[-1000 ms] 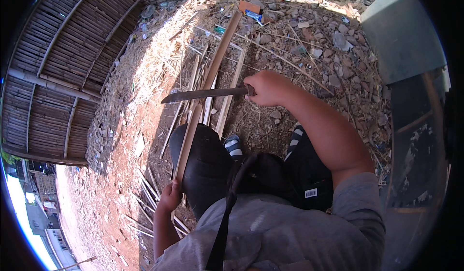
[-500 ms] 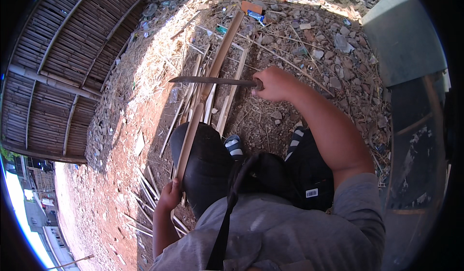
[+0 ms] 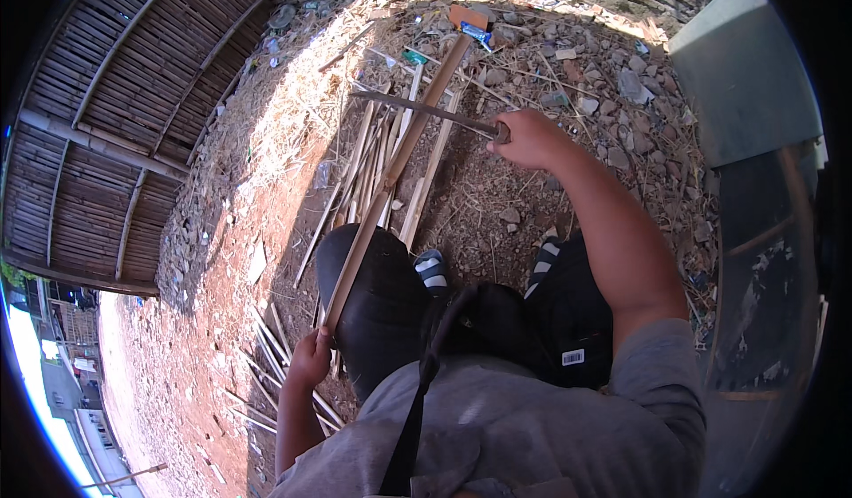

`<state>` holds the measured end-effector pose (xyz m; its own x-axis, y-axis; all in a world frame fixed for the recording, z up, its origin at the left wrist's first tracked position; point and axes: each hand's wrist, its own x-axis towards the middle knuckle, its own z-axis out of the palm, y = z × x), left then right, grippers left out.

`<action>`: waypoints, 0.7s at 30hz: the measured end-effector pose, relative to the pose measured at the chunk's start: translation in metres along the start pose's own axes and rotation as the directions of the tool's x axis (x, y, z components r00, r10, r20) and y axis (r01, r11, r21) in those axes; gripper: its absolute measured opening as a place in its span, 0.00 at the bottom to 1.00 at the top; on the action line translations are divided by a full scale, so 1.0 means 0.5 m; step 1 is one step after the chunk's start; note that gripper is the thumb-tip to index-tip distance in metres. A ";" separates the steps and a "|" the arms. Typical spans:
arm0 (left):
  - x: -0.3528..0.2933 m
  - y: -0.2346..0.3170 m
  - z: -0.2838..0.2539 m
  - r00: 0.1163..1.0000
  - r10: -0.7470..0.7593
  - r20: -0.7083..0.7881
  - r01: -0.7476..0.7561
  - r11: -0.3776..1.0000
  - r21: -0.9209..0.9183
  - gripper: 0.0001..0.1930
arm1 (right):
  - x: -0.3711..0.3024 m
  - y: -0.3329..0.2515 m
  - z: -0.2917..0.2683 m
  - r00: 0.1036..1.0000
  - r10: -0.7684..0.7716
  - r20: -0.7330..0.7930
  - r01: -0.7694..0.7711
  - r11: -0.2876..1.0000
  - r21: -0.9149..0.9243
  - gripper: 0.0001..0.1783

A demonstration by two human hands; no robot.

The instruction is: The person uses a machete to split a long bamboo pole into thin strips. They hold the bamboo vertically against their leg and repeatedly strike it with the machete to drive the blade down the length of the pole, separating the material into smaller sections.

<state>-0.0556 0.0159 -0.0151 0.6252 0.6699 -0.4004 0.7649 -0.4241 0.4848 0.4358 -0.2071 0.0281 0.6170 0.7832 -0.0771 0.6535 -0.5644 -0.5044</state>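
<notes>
My left hand (image 3: 311, 358) is closed round the near end of a long split bamboo strip (image 3: 362, 254). The strip rests against my left knee and slants away to the far side, with its hollow face partly showing. In my right hand (image 3: 529, 140) is the handle of a machete (image 3: 417, 106), its long dark blade pointing left. That blade lies across the far part of the strip; whether its edge touches the bamboo I cannot tell. Beneath the strip, several split bamboo pieces (image 3: 357, 165) lie on the ground.
More thin bamboo strips (image 3: 271, 356) lie beside my left forearm. Stones and rubble (image 3: 621, 130) cover the ground to the right, near grey-green panels (image 3: 745, 72). A bamboo-slat wall (image 3: 106, 81) stands at the left. A blue wrapper (image 3: 475, 32) lies at the far end.
My right hand has moved the machete farther away and slightly right, and its blade is now more tilted. The bamboo strip has shifted and looks straighter. My left hand has hardly moved.
</notes>
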 end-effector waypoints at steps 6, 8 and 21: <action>-0.014 0.019 0.009 0.997 0.038 -0.061 -0.037 0.999 0.015 0.30 | -0.028 -0.068 0.041 0.977 -0.206 0.053 0.210 0.975 -0.075 0.15; -0.012 0.019 0.003 0.998 0.037 -0.052 -0.035 0.998 0.047 0.29 | -0.038 -0.100 0.055 0.946 -0.307 0.106 0.323 0.927 -0.191 0.14; -0.019 0.035 0.025 0.978 0.141 -0.152 -0.124 0.986 0.111 0.29 | -0.033 -0.058 0.013 0.997 -0.077 0.006 0.077 0.997 0.027 0.15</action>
<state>-0.0459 -0.0057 -0.0127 0.6957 0.6884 -0.2054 0.6936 -0.5692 0.4415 0.4039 -0.2019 0.0384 0.5620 0.8260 -0.0435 0.6868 -0.4953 -0.5319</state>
